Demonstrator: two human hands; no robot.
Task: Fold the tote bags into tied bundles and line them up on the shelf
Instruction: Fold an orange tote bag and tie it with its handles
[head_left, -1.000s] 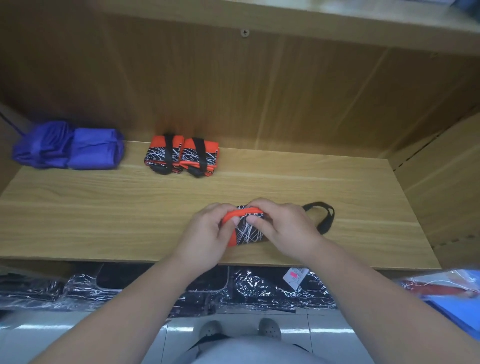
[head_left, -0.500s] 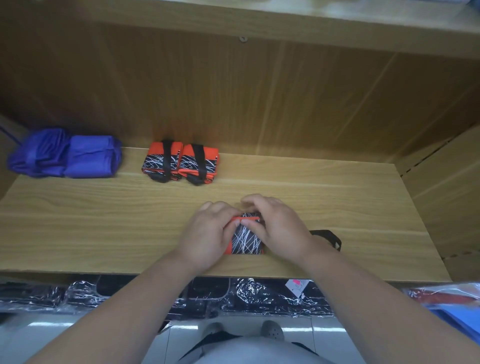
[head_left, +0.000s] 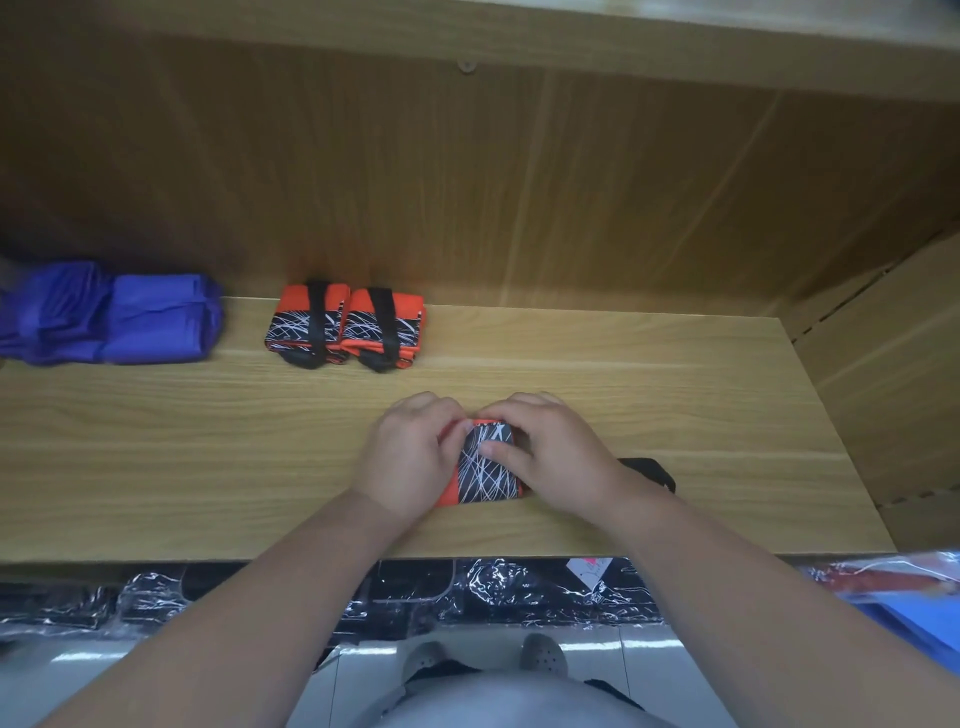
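On folded bag (head_left: 485, 475), both hands' grip.

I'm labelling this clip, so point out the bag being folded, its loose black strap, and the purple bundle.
bag being folded (head_left: 485, 475): head view, patterned black face.
loose black strap (head_left: 649, 467): head view, loop's top.
purple bundle (head_left: 150, 319): head view, front fold.

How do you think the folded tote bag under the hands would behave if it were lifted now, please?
The folded tote bag is soft fabric, so it would probably go floppy. Its black strap lies loose, not wrapped, so the folds may spring open once the left hand and right hand lift. It is probably light.
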